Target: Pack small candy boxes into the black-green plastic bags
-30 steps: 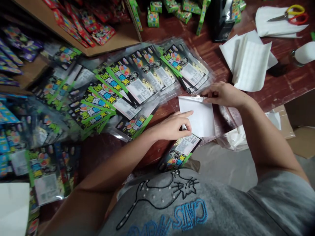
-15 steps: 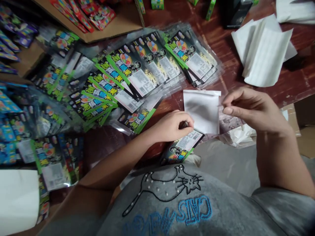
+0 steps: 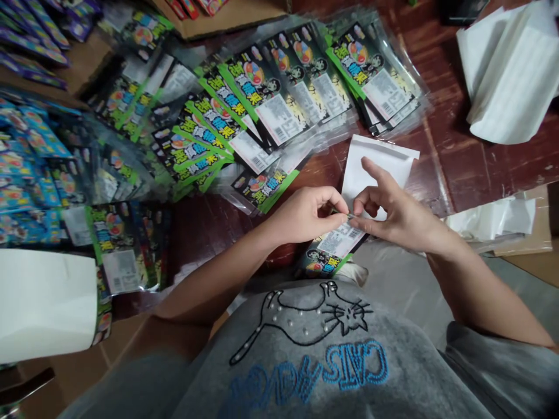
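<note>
Dark red table [image 3: 476,169], crowded with glossy packs, and two bare hands meeting over one printed pouch [image 3: 338,241].

The pouch lies at the table's near edge, one end toward the wearer's grey shirt [image 3: 301,314]. The left hand's [image 3: 301,215] thumb and forefinger are pinched together on its upper corner; the right hand [image 3: 393,215] meets them there, one finger pointing away, though I can't tell whether its thumb tip grips anything. Slick film could slide out of so small a pinch, and from that edge the pouch might drop. The white paper [image 3: 395,166] just behind could be creased by the right knuckles, and a careless elbow might scatter the fanned pouches [image 3: 279,116] beyond.
</note>
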`<move>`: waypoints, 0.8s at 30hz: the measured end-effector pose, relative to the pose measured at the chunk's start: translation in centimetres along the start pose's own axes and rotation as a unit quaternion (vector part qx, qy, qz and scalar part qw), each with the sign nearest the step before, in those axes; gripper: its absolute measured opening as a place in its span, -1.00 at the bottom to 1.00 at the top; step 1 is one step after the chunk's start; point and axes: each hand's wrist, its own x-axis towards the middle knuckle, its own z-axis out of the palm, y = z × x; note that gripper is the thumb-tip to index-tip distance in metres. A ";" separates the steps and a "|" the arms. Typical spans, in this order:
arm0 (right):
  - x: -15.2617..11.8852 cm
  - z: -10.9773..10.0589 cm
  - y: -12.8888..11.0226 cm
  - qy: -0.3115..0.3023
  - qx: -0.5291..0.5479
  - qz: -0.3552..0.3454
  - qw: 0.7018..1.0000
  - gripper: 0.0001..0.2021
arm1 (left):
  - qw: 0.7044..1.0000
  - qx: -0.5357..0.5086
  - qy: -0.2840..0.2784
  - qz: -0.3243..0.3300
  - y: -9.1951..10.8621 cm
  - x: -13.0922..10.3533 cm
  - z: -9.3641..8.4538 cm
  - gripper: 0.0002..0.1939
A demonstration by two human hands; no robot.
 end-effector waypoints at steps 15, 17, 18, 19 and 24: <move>0.5 6.9 -1.0 0.144 -0.144 -0.114 0.972 -0.12 | 0.972 -0.004 0.217 0.093 -1.0 -9.2 -7.3 -0.73; 0.6 7.9 -0.4 0.170 -0.014 -0.090 0.981 -0.16 | 0.927 -0.035 0.349 0.130 -1.6 -12.2 -9.0 -0.61; 0.7 8.7 -0.1 0.167 0.046 -0.074 0.982 -0.18 | 0.907 -0.058 0.393 0.141 -2.1 -13.6 -9.2 -0.51; 0.9 9.7 0.1 0.160 0.096 -0.060 0.981 -0.19 | 0.893 -0.079 0.418 0.147 -2.7 -14.9 -9.0 -0.41; 3.4 13.3 -0.5 0.249 0.170 -0.050 0.952 -0.28 | 0.911 -0.087 0.391 0.095 -5.9 -18.7 -4.0 -0.29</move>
